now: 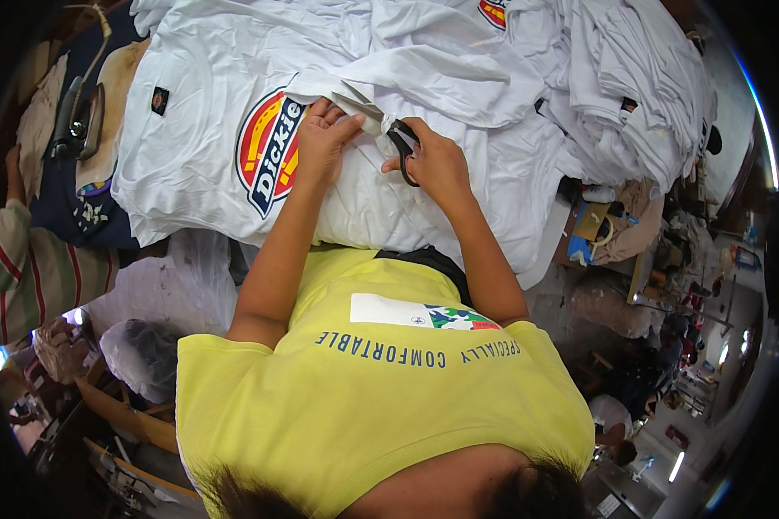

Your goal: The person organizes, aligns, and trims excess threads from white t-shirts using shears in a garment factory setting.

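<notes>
White T-shirts lie spread and heaped in front of me, and the nearest white T-shirt point(190, 156) bears a large red, yellow and dark blue print. With my left hand point(320, 143) I pinch a fold of this white cloth, just right of the print. My right hand point(437, 164) has its fingers through the black handles of a pair of scissors point(370, 109). The metal blades are parted and point up and left, close above the fingers of my left hand. A bunched bit of white cloth sits by the scissors' pivot; whether the blades touch it I cannot tell.
A tall pile of white shirts point(632, 86) stands at the far right. On the left, a clothes iron point(93, 121) rests on a dark-covered board, beside a person in a striped top point(43, 268). Clear plastic bags point(143, 355) lie lower left; a cluttered table point(619, 229) stands right.
</notes>
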Tool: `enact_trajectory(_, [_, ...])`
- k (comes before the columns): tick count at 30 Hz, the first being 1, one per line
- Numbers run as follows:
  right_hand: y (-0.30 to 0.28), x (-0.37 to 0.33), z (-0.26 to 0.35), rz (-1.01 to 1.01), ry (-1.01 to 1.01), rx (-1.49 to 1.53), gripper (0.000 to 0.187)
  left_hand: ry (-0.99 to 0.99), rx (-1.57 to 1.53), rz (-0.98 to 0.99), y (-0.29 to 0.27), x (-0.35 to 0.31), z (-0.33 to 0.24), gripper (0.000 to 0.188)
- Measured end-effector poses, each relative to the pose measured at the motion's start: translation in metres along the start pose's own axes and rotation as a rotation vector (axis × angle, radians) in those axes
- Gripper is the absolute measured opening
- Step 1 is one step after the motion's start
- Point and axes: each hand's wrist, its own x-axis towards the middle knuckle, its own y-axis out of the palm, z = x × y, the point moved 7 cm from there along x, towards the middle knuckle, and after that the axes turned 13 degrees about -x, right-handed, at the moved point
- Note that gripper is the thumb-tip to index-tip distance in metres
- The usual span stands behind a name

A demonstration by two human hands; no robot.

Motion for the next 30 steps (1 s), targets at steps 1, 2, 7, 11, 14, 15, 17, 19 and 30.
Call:
enact_trajectory(1, [0.000, 0.000, -0.001, -0.017, -0.009, 0.005, 0.053, 0.003, 0.009, -0.005, 0.000, 0.000, -0.001, 0.045])
enact_trajectory(2, [0.003, 0.000, -0.004, -0.034, -0.017, 0.010, 0.051, 0.005, 0.018, -0.009, 0.001, 0.000, -0.001, 0.045])
enact_trajectory(7, [0.022, -0.002, -0.029, 0.035, 0.028, 0.169, 0.046, 0.002, 0.023, -0.015, 0.001, -0.002, 0.002, 0.046])
enact_trajectory(11, [0.002, -0.018, -0.045, -0.027, 0.050, 0.219, 0.042, 0.000, 0.003, -0.037, -0.003, 0.000, 0.006, 0.042])
enact_trajectory(14, [-0.042, -0.049, -0.081, 0.019, 0.160, 0.219, 0.056, -0.024, -0.018, -0.047, -0.014, 0.005, 0.003, 0.036])
enact_trajectory(15, [-0.056, -0.066, -0.104, -0.054, 0.119, 0.214, 0.059, -0.042, -0.031, -0.044, -0.018, 0.009, 0.003, 0.034])
enact_trajectory(17, [-0.080, -0.107, -0.158, 0.040, 0.348, 0.130, 0.061, -0.039, 0.013, -0.118, -0.033, 0.014, -0.001, 0.023])
enact_trajectory(19, [-0.104, -0.160, -0.212, -0.022, 0.498, 0.197, 0.065, -0.044, -0.058, -0.141, -0.041, 0.019, -0.002, 0.018])
enact_trajectory(30, [-0.059, -0.275, -0.372, -0.386, 0.844, -0.108, 0.044, 0.085, 0.200, 0.332, 0.131, -0.010, 0.066, 0.018])
